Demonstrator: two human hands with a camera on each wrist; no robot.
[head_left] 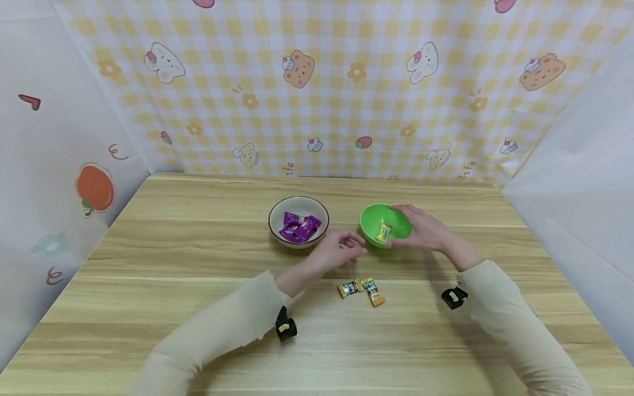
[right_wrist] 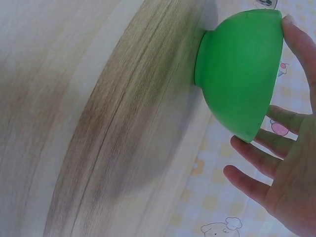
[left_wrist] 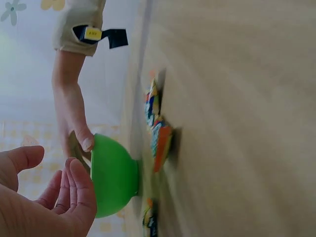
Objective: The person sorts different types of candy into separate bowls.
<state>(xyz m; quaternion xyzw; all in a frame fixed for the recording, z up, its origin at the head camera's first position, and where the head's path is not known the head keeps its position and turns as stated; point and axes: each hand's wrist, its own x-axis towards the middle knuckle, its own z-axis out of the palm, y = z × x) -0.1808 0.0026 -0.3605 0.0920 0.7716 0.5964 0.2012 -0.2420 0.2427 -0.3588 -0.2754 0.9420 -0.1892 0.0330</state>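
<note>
- The person's right hand rests on the right rim of a round green plastic bowl; the right wrist view shows the thumb on the rim and the other fingers spread and nearly straight beside the bowl's wall, not wrapped round it.
- The green bowl stands upright on the light wooden table, right of centre, and one yellow wrapped candy lies inside it near the right hand's fingertips.
- The person's left hand hovers just left of and nearer than the green bowl, with its fingers loosely curved and nothing in it; the left wrist view shows the palm bare.
- Two more wrapped candies, yellow and orange with dark print, lie touching each other on the table near the left hand, nearer than both bowls.
- A round beige bowl stands left of the green bowl, a little apart from it, and holds several purple wrapped candies.
- Both arms wear cream sleeves, each with a small black device at the wrist.
</note>
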